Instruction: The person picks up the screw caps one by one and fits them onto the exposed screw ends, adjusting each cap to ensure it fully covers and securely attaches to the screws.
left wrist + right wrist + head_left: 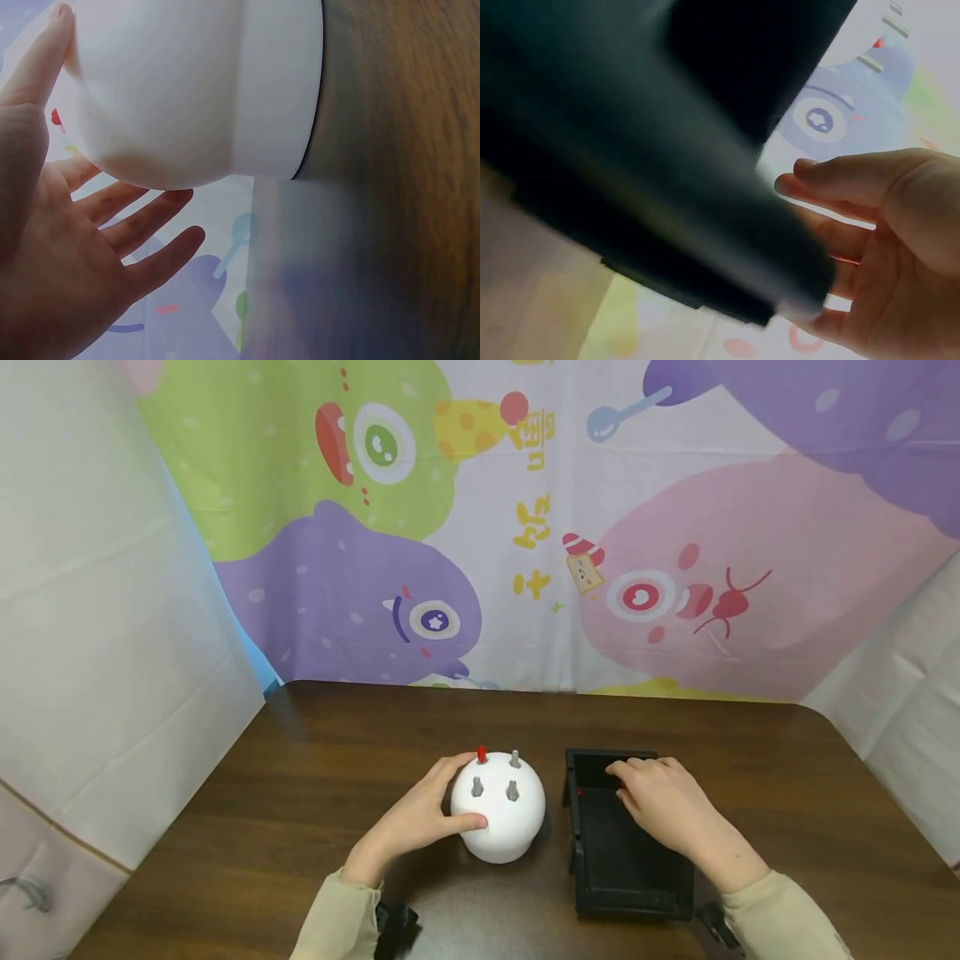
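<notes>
A white rounded body (498, 839) with a narrower base stands on the table. From its top stick a red peg (482, 754) and three grey pegs (512, 791). My left hand (423, 806) holds its left side, thumb across the front and fingers spread around the back; the left wrist view shows the thumb (37, 64) and fingertips against the smooth white wall. Over the far end of a black bin (633, 902) is my right hand (663, 797), fingers loosely bent. In the right wrist view its thumb (847, 176) and index finger lie close together, with nothing visible between them.
A small red piece (579, 792) shows by the bin's left wall. The brown wooden table (225, 860) carries both things. Behind it hangs a cartoon-printed curtain (525, 635), with white fabric panels (97, 568) at the sides.
</notes>
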Demonstrator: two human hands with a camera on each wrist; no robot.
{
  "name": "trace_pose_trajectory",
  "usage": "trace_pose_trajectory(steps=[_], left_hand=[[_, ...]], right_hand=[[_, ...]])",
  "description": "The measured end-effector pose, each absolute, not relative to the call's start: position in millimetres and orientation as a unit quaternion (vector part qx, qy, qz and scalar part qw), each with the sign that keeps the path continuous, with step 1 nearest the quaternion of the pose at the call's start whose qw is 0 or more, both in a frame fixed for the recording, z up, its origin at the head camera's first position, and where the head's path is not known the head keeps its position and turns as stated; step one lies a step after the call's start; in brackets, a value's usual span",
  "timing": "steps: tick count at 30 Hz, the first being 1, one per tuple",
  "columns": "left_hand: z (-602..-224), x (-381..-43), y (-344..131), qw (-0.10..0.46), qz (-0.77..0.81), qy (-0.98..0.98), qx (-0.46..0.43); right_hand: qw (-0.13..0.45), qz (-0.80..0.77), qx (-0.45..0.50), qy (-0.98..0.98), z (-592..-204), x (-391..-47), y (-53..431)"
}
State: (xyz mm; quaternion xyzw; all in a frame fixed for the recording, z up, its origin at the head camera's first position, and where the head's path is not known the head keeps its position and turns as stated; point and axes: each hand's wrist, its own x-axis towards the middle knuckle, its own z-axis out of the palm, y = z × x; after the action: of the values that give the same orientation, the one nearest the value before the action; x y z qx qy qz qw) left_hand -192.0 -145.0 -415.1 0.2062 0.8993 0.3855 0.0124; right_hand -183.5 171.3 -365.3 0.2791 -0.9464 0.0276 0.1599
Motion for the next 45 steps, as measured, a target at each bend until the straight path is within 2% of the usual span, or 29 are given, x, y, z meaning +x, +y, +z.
trace_pose_trajectory(steps=[24, 45], left_hand=[[-416, -190, -145, 0.016, 0.392, 0.897, 0.205], [-417, -192, -145, 0.010, 0.387, 0.898, 0.207]], right_hand=[[0.183, -0.020, 0.303, -0.935, -394, -203, 185], [0.196, -0.067, 0.300, -0.931, -406, -209, 177]])
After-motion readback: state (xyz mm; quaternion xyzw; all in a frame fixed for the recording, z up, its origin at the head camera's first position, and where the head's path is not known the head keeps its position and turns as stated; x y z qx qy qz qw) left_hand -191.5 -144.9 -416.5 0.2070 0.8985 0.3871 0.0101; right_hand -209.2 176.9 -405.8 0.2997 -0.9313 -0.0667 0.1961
